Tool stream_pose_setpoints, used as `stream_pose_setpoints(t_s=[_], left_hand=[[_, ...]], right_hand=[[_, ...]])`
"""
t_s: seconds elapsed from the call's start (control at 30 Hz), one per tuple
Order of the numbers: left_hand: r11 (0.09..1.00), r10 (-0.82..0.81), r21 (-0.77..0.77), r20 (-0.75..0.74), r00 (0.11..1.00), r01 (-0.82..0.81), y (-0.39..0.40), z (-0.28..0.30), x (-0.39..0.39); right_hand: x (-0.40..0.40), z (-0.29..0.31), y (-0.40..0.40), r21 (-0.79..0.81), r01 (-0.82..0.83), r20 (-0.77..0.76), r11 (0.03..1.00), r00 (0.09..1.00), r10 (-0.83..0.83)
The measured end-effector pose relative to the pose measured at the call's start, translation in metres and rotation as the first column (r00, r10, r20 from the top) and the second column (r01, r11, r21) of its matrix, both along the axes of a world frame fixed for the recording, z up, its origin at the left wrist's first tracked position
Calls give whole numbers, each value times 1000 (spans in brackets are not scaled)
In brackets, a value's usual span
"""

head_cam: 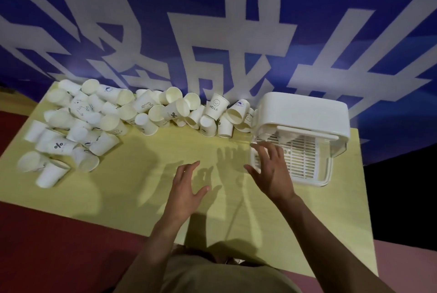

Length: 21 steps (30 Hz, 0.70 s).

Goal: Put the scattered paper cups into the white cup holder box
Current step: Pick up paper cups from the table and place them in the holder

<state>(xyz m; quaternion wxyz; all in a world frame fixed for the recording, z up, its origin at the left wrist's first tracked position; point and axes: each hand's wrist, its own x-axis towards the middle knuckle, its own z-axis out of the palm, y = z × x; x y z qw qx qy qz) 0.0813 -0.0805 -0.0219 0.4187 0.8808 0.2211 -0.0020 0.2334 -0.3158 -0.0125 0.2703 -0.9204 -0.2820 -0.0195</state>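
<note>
Head view: left hand [186, 186] and right hand [272, 172] are hovering apart, fingers spread, gripping nothing; paper cups [113, 115] are lying scattered along yellow table [142, 198]; white cup holder box [305, 127] is standing right.

One tabletop [165, 150]. One white box [305, 113] at 2 o'clock, with at least two cups visible inside. Several dozen paper cups [113, 113], heaped from 10 to 1 o'clock, too jumbled for an exact count. Two hands: left [186, 188], right [272, 172].
</note>
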Motion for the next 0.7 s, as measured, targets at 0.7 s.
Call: stream_pose_setpoints(t_s=[0.7], left_hand=[[927, 369, 23, 117, 922, -374, 363, 1, -118]], right_hand=[[-91, 8, 397, -49, -287, -144, 957, 950, 278]])
